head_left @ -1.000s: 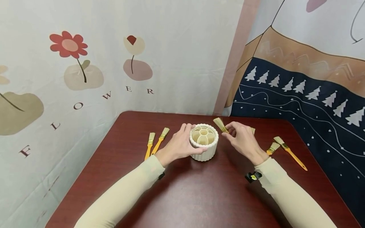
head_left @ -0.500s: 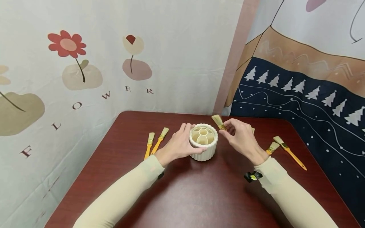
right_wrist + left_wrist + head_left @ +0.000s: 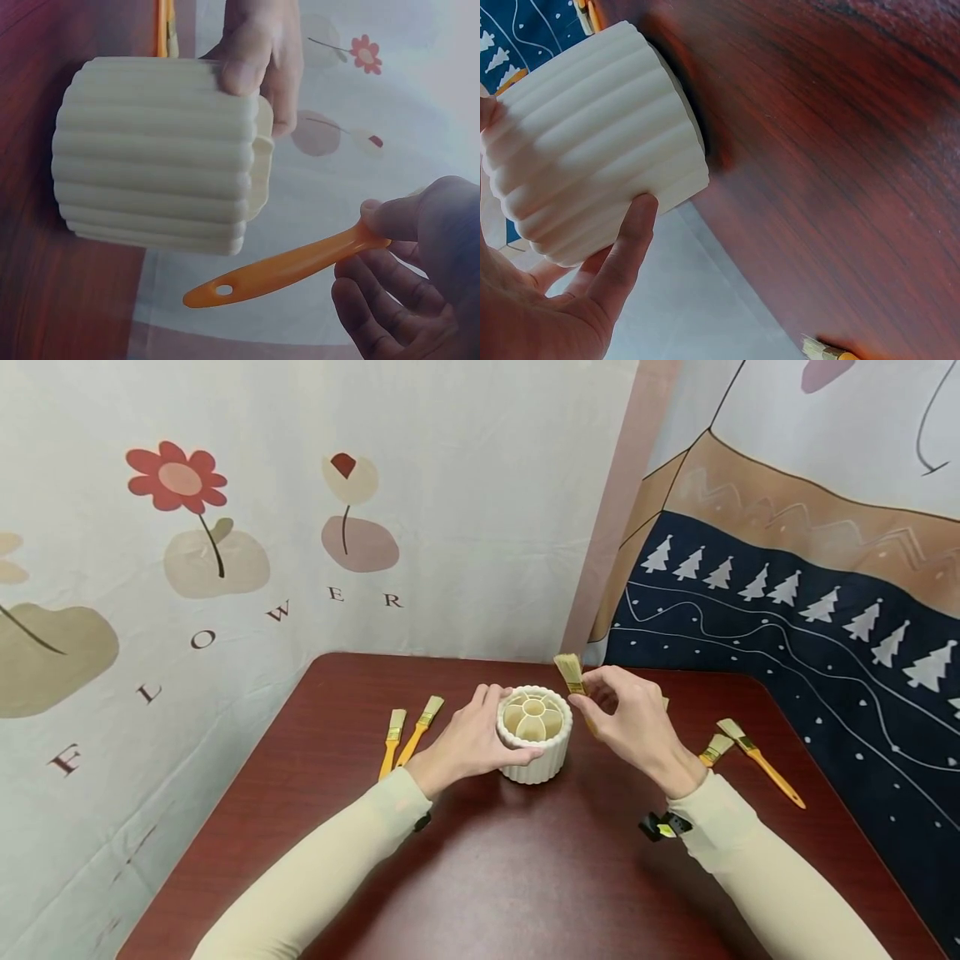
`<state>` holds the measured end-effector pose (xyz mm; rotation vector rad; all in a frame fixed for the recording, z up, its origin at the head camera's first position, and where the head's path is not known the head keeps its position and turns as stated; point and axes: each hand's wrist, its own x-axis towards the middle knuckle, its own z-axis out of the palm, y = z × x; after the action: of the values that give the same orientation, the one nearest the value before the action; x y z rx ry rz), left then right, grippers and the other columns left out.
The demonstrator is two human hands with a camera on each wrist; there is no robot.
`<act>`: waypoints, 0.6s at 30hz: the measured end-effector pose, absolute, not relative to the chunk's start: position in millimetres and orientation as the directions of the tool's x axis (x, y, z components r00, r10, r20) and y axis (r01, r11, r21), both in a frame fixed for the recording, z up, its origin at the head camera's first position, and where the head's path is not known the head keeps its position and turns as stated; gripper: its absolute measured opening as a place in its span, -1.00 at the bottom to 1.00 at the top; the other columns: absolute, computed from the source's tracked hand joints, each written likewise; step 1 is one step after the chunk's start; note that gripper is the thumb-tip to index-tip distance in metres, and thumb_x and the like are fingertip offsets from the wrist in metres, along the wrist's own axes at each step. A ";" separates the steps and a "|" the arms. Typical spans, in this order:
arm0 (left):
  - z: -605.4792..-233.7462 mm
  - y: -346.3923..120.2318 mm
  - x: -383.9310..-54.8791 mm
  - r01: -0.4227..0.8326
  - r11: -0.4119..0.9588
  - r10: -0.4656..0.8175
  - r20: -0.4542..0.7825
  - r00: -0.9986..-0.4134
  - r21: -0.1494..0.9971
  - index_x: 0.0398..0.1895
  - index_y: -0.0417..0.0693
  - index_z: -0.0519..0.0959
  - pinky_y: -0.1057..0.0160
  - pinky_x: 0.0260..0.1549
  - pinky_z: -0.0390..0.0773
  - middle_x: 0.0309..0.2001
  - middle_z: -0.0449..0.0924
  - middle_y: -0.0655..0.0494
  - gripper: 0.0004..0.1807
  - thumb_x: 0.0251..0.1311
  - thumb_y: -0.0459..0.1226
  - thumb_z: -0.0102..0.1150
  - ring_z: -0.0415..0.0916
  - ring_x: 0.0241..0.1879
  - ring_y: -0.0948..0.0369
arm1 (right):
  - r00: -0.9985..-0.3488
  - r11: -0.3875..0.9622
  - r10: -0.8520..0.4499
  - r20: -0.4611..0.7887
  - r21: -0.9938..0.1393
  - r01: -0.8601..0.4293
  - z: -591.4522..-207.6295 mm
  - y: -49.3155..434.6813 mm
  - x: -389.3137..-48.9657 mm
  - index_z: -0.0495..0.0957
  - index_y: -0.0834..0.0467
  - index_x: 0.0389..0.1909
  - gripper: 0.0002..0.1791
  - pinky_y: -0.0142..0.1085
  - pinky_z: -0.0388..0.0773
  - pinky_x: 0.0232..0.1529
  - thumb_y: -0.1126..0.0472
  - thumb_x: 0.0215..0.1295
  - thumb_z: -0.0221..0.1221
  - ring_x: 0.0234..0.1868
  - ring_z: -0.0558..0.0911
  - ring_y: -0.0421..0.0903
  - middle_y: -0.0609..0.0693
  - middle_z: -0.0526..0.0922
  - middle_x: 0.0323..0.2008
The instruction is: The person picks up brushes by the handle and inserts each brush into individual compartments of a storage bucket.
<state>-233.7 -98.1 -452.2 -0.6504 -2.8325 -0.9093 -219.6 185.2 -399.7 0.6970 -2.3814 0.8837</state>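
A cream ribbed round holder with a flower-shaped divider inside stands on the dark red table. My left hand grips its left side, thumb across the front and fingers at the back of the rim. In the left wrist view, fingers press against the ribbed wall. Just right of the holder, my right hand pinches a paintbrush near the base of its bristles, bristles up. The right wrist view shows its orange handle pointing down toward the table, apart from the holder.
Two paintbrushes lie left of the holder, one brush beside another brush. At the right lie a brush partly hidden by the wrist and another brush. Bristles show behind my right hand. Printed fabric hangs behind the table.
My right hand has risen slightly and moved a little left, and the paintbrush in it has tipped more upright. My left hand keeps its grip on the holder.
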 end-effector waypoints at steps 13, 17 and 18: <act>-453.4 -97.3 -233.2 0.400 0.734 0.354 0.193 -0.915 0.549 0.64 -0.02 0.38 -0.10 0.21 0.83 0.31 0.53 -0.02 0.20 0.08 0.41 0.65 0.79 0.16 -0.09 | -0.683 0.616 -0.305 0.664 -0.410 -0.673 -387.7 178.1 -208.4 0.82 0.16 0.04 -0.68 -0.11 0.89 -0.18 0.38 0.34 0.65 -0.27 0.81 -0.16 0.01 0.89 -0.16; -452.5 -97.0 -233.5 0.406 0.732 0.359 0.196 -0.913 0.547 0.63 -0.01 0.38 -0.11 0.20 0.83 0.29 0.53 -0.02 0.20 0.07 0.39 0.67 0.79 0.15 -0.09 | -0.651 0.603 -0.312 0.692 -0.386 -0.699 -384.2 174.8 -206.3 0.81 0.17 0.02 -0.68 -0.17 0.88 -0.15 0.40 0.32 0.66 -0.25 0.83 -0.16 0.00 0.88 -0.18; -452.2 -96.8 -233.7 0.407 0.732 0.360 0.197 -0.912 0.547 0.63 -0.02 0.38 -0.11 0.20 0.83 0.28 0.53 -0.02 0.20 0.07 0.39 0.67 0.79 0.15 -0.09 | -0.644 0.597 -0.315 0.697 -0.382 -0.705 -383.4 173.8 -205.7 0.81 0.18 0.01 -0.68 -0.19 0.88 -0.14 0.41 0.32 0.65 -0.24 0.83 -0.16 0.00 0.88 -0.18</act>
<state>-233.7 -96.8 -452.2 -0.6323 -2.8510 -0.9281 -205.7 173.8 -383.4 0.8047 -2.2461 0.8832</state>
